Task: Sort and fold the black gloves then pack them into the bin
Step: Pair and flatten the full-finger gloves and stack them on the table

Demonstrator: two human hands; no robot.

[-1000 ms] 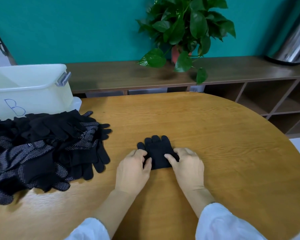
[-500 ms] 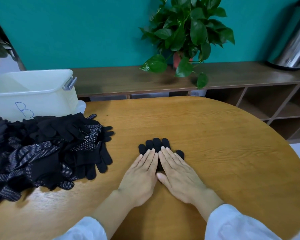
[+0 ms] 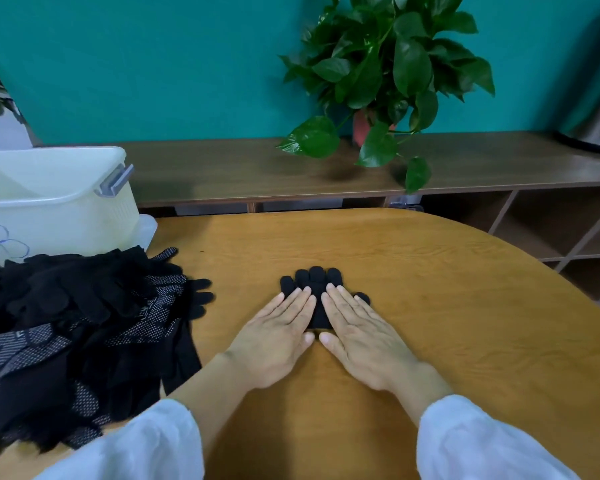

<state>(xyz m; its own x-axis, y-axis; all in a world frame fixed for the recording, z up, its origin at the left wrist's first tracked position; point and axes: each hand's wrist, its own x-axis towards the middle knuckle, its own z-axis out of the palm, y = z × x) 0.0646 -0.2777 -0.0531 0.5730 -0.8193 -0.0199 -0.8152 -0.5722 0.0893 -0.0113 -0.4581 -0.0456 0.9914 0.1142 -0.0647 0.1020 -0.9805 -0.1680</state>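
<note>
Folded black glove (image 3: 316,285) lay flat on table (image 3: 447,306), left hand (image 3: 278,336) and right hand (image 3: 361,332) pressed on it, fingers straight, gripping nothing.

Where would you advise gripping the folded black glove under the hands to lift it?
Probably pinch the folded glove at its near edge, coming from the person's side: the left hand and right hand lie flat there already, while the far fingertips are loose and would flop.

A plain black glove (image 3: 316,289) is showing at frame centre on the honey-brown wood-grain table (image 3: 430,306). At left, black gloves with white dots (image 3: 84,327) are lying below a cream bin (image 3: 49,199) bearing a blue "B"; the wall (image 3: 153,64) is showing teal.
</note>
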